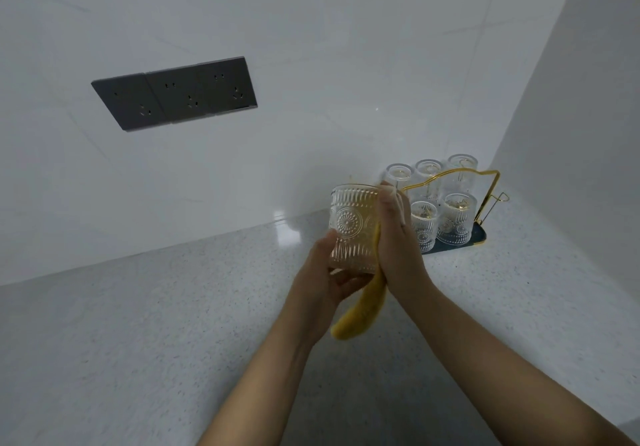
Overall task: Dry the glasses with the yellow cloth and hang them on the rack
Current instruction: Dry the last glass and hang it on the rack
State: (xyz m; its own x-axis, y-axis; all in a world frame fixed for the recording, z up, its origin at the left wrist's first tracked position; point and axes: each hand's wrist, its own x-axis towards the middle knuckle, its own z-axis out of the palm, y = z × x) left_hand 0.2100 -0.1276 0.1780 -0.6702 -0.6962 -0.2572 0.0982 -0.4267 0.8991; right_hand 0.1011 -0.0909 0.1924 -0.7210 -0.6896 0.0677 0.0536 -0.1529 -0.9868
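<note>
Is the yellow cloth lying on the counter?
No, the yellow cloth hangs between the right hand and the glass, above the counter.

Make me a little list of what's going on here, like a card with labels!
left hand: holds the glass from below
glass: patterned, upright, above the counter
right hand: presses the yellow cloth against the glass's side
yellow cloth: its end hangs down between the hands
rack: gold wire, back right corner, five glasses upside down on it
counter: speckled grey
wall sockets: three dark ones in a row
</note>
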